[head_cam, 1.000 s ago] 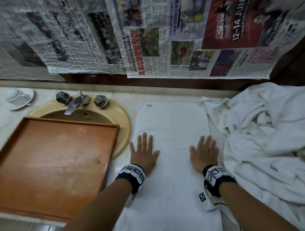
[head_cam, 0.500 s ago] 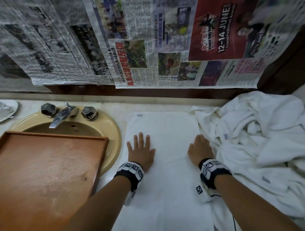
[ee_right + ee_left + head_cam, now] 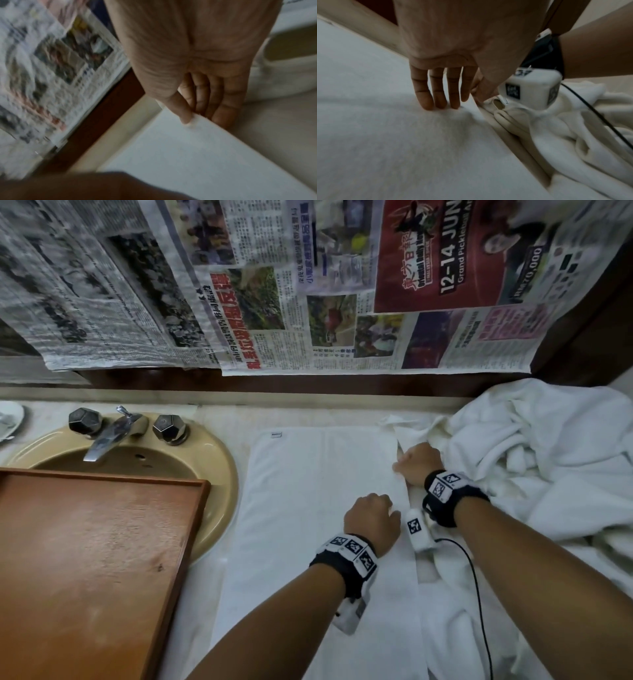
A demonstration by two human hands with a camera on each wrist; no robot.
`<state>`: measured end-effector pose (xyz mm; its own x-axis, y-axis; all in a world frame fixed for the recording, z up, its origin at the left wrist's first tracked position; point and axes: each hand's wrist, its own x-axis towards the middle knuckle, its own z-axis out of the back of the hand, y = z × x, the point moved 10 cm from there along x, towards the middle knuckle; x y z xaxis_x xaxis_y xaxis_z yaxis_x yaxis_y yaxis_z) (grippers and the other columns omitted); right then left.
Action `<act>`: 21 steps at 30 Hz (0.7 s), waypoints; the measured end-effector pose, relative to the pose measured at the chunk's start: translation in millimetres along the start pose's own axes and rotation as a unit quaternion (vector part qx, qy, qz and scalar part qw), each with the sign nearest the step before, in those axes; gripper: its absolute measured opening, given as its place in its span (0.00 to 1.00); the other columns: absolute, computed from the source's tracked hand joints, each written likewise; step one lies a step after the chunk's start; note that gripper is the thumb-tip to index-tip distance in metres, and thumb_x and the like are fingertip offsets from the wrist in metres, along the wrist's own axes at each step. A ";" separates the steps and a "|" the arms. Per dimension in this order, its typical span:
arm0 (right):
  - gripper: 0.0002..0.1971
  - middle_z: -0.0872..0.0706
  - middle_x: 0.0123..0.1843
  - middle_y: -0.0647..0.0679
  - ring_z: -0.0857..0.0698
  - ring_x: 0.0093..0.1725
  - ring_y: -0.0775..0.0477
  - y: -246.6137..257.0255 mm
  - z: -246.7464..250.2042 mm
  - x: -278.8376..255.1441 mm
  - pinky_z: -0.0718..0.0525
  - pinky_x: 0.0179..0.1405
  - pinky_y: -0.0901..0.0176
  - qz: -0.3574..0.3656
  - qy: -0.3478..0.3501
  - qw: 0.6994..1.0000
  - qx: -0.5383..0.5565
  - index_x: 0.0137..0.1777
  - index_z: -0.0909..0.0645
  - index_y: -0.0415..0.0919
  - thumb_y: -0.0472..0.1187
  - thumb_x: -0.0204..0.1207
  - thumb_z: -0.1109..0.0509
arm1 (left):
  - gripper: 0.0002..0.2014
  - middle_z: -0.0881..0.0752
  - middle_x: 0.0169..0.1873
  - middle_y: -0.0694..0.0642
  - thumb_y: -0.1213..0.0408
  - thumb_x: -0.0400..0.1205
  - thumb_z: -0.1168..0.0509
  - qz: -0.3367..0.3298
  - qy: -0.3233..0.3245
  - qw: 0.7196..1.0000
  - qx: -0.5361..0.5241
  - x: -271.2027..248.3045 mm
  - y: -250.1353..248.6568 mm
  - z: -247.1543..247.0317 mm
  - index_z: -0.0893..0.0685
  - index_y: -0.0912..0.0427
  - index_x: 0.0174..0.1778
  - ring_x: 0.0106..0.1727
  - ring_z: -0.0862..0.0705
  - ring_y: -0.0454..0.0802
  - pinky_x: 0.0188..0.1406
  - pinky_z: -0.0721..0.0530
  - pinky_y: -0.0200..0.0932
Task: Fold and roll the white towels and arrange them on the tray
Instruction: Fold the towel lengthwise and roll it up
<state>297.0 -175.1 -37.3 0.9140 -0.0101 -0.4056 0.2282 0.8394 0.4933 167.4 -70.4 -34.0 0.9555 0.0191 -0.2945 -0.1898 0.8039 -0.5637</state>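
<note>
A white towel (image 3: 308, 508) lies flat and lengthwise on the counter, between the sink and a heap of towels. My left hand (image 3: 373, 513) is at its right edge, fingertips (image 3: 436, 100) on the cloth and thumb at the hem, pinching it. Farther up the same edge, my right hand (image 3: 411, 463) pinches the hem (image 3: 197, 119), with the thumb on top and the fingers underneath. The wooden tray (image 3: 102, 559) lies at the left, partly over the sink, with nothing on it.
A crumpled pile of white towels (image 3: 548, 474) fills the right of the counter. The beige sink (image 3: 219, 501) with its faucet (image 3: 106, 436) is at the left. Newspaper (image 3: 308, 302) covers the wall behind. A saucer (image 3: 8, 419) sits at the far left. A black cable (image 3: 476, 594) trails from my right wrist.
Both hands lay flat and apart on the towel. The left has crossed to the right edge, the right has moved up along it, and both now pinch the hem.
</note>
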 end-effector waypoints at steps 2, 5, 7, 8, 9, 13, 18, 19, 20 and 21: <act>0.07 0.09 0.35 0.38 0.09 0.37 0.41 6.7 4.2 -2.2 0.09 0.44 0.50 0.018 0.038 0.998 0.044 0.35 0.15 0.30 0.34 0.70 0.22 | 0.21 0.15 0.61 0.60 0.48 0.87 0.40 0.020 -0.006 1.000 0.004 3.8 -2.0 -4.8 0.17 0.62 0.64 0.62 0.18 0.61 0.56 0.17 0.53; 0.06 0.09 0.32 0.39 0.07 0.35 0.41 12.0 13.9 -6.7 0.07 0.45 0.44 0.025 0.061 0.992 0.108 0.36 0.13 0.30 0.31 0.69 0.19 | 0.24 0.15 0.57 0.60 0.42 0.85 0.39 0.040 -0.016 0.999 0.004 8.9 -9.1 -7.8 0.20 0.61 0.60 0.57 0.17 0.62 0.52 0.17 0.53; 0.05 0.09 0.33 0.35 0.08 0.35 0.37 16.3 22.1 -11.6 0.07 0.44 0.41 0.028 0.063 0.988 0.136 0.38 0.12 0.28 0.29 0.69 0.19 | 0.21 0.15 0.53 0.60 0.44 0.85 0.38 0.057 -0.018 0.998 -0.013 11.3 -15.8 -8.8 0.22 0.61 0.59 0.54 0.16 0.62 0.46 0.20 0.51; 0.04 0.10 0.34 0.33 0.08 0.35 0.36 17.9 26.5 -15.1 0.07 0.43 0.40 0.026 0.062 0.987 0.143 0.39 0.12 0.27 0.28 0.70 0.19 | 0.19 0.15 0.52 0.60 0.47 0.86 0.39 0.068 -0.018 0.997 -0.025 12.0 -18.6 -9.0 0.23 0.61 0.59 0.53 0.16 0.63 0.44 0.22 0.50; 0.04 0.10 0.35 0.32 0.08 0.35 0.36 18.2 30.8 -17.3 0.07 0.43 0.41 0.025 0.058 0.988 0.144 0.40 0.12 0.28 0.27 0.70 0.20 | 0.16 0.16 0.50 0.60 0.51 0.87 0.39 0.081 -0.019 0.996 -0.042 12.2 -20.7 -8.5 0.23 0.61 0.58 0.52 0.16 0.63 0.43 0.23 0.49; 0.05 0.09 0.36 0.34 0.08 0.36 0.37 18.9 46.4 -23.2 0.07 0.44 0.43 0.019 0.034 0.988 0.151 0.43 0.12 0.29 0.27 0.69 0.19 | 0.09 0.15 0.46 0.58 0.61 0.84 0.39 0.113 -0.044 0.980 -0.160 10.1 -20.3 0.5 0.18 0.61 0.52 0.48 0.15 0.62 0.43 0.19 0.49; 0.06 0.09 0.37 0.32 0.09 0.33 0.38 57.3 47.5 -40.9 0.07 0.43 0.43 0.042 0.013 0.972 0.232 0.45 0.12 0.26 0.27 0.70 0.20 | 0.06 0.11 0.43 0.58 0.62 0.83 0.36 0.117 -0.108 0.939 -0.305 -0.4 5.1 41.1 0.15 0.60 0.48 0.45 0.13 0.59 0.43 0.17 0.47; 0.06 0.09 0.37 0.32 0.09 0.32 0.39 70.2 43.7 -44.9 0.07 0.43 0.44 0.052 0.011 0.968 0.246 0.45 0.12 0.27 0.27 0.70 0.20 | 0.06 0.11 0.41 0.57 0.62 0.83 0.36 0.116 -0.120 0.931 -0.326 -5.1 12.5 51.5 0.16 0.60 0.48 0.44 0.13 0.58 0.43 0.17 0.47; 0.06 0.09 0.36 0.33 0.09 0.31 0.40 84.3 38.9 -49.2 0.07 0.42 0.45 0.060 0.011 0.964 0.257 0.45 0.12 0.27 0.27 0.70 0.20 | 0.06 0.12 0.40 0.57 0.63 0.83 0.36 0.115 -0.132 0.923 -0.342 -10.0 20.8 62.9 0.16 0.60 0.48 0.43 0.14 0.57 0.42 0.17 0.47; 0.06 0.10 0.35 0.34 0.09 0.31 0.41 98.8 32.5 -52.9 0.07 0.41 0.46 0.068 0.011 0.962 0.265 0.45 0.12 0.28 0.26 0.70 0.20 | 0.06 0.12 0.39 0.56 0.62 0.84 0.36 0.116 -0.140 0.916 -0.358 -15.3 30.1 73.1 0.16 0.60 0.49 0.41 0.14 0.57 0.41 0.17 0.48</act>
<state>282.1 -109.3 57.9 0.9414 0.0960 -0.3235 0.2519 0.4379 0.8630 163.6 -3.0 9.9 0.8718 0.3727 -0.3179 -0.3995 0.1656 -0.9016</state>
